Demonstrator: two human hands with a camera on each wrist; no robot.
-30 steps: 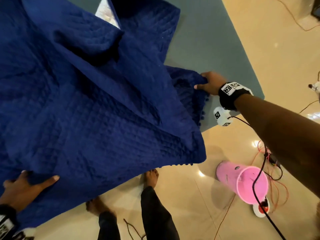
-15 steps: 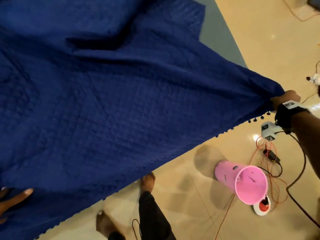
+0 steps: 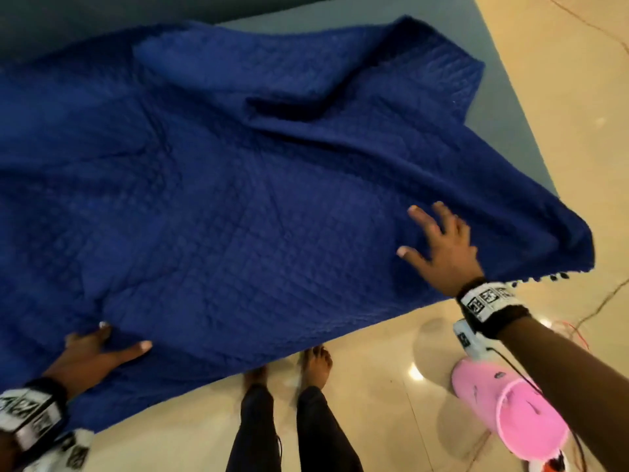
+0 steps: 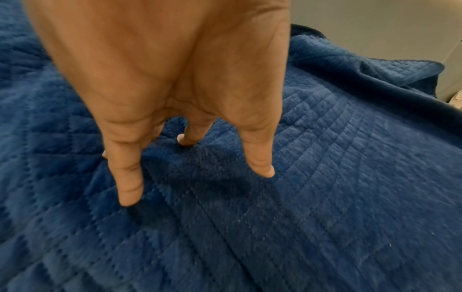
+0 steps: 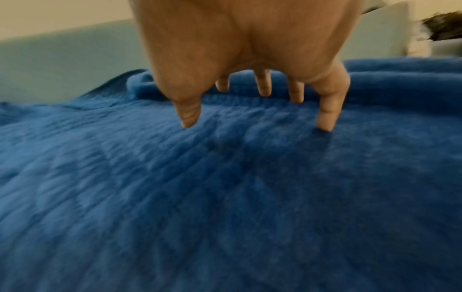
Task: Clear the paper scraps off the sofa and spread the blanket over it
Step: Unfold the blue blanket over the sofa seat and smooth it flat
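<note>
Pink bin (image 3: 520, 415) tipped, inside unclear

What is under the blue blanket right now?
The blanket lies over the grey-green sofa, bare only along its far and right edges. Both hands rest on top. Whatever else lies beneath is covered.

Grey-green sofa (image 3: 517, 107), blue quilted blanket (image 3: 238, 199) spread across it, one corner overhanging
</note>
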